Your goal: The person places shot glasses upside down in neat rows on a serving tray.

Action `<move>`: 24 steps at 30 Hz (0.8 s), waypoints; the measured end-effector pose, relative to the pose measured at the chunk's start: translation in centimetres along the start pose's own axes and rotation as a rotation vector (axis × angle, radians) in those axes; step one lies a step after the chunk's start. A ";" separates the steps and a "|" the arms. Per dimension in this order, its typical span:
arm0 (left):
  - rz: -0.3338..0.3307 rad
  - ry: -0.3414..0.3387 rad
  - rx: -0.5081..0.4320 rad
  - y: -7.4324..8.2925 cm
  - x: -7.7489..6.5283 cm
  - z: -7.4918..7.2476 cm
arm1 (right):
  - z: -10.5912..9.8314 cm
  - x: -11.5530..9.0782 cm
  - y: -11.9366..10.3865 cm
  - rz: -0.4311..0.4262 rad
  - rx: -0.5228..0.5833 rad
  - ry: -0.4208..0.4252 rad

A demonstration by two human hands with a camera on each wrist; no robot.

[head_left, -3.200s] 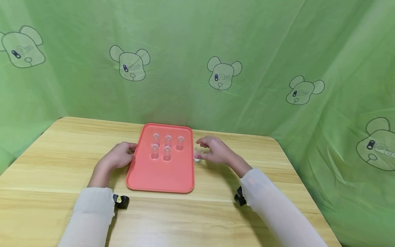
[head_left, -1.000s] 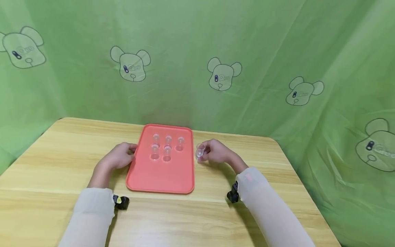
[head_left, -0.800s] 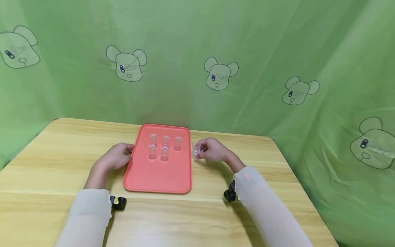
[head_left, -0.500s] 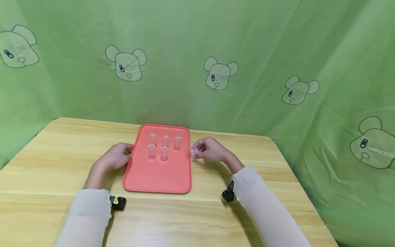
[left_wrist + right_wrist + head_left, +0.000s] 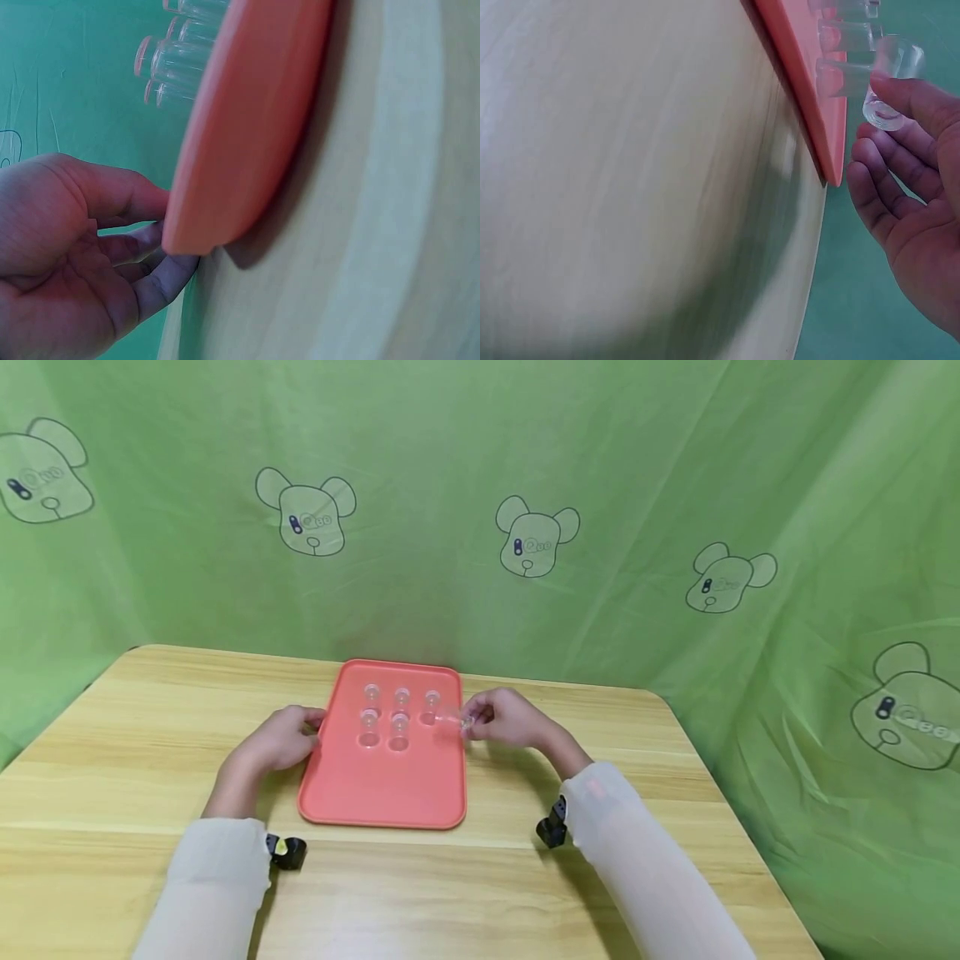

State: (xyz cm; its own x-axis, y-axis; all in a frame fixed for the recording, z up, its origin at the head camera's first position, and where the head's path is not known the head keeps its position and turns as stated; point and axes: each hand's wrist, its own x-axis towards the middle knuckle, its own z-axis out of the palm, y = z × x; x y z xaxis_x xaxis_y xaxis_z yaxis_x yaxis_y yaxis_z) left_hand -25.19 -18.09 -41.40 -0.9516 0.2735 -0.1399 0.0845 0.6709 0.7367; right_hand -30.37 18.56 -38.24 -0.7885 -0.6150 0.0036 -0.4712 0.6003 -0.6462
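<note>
My left hand point(image 5: 279, 740) is at the left edge of a coral-red tray point(image 5: 386, 793). In the left wrist view its thumb lies on the rim point(image 5: 174, 214) and its other fingers bend under the edge, pinching it. My right hand point(image 5: 512, 720) pinches a clear shot glass point(image 5: 892, 67) by its thick base, between thumb and fingers. The glass is tipped over the tray's right edge, its open end pointing left in the head view. Several similar shot glasses point(image 5: 400, 727) stand upside down on the tray, in two rows.
The tray lies on a light wood table point(image 5: 420, 893), near its back edge. Behind it hangs a green curtain point(image 5: 420, 602) with bear-head outlines. Black cameras sit at the left wrist point(image 5: 288, 852) and right wrist point(image 5: 552, 827).
My right hand has picked up the shot glass from beside the tray, then moved left and tipped it over the tray's edge. The left hand holds its place on the tray.
</note>
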 end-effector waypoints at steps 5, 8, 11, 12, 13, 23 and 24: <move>0.005 0.003 -0.003 -0.1 0.0 0.0 | 0.1 0.1 -0.5 -0.019 -0.012 0.003; 0.006 0.003 -0.004 -0.1 0.0 0.0 | 0.3 0.2 -0.7 -0.023 -0.004 0.008; 0.006 0.003 -0.005 -0.1 0.1 0.1 | 0.4 0.2 -0.9 -0.017 0.003 0.024; 0.007 0.004 -0.004 -0.1 0.1 0.1 | 0.4 0.2 -1.0 -0.014 0.003 0.031; 0.007 0.004 -0.003 -0.1 0.1 0.1 | 0.4 0.3 -1.1 -0.011 0.003 0.039; 0.001 0.002 -0.009 -0.1 0.1 0.1 | 0.9 0.8 -2.0 -0.034 -0.037 0.092; 0.003 0.002 -0.010 -0.1 0.1 0.1 | 1.0 0.9 -2.1 -0.041 -0.043 0.093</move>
State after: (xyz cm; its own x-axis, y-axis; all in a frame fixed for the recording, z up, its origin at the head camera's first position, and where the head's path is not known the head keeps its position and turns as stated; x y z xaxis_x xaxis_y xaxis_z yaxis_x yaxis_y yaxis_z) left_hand -25.29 -18.10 -41.55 -0.9521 0.2736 -0.1364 0.0841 0.6633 0.7436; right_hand -29.65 16.25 -37.67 -0.8005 -0.5906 0.1019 -0.5190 0.5979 -0.6109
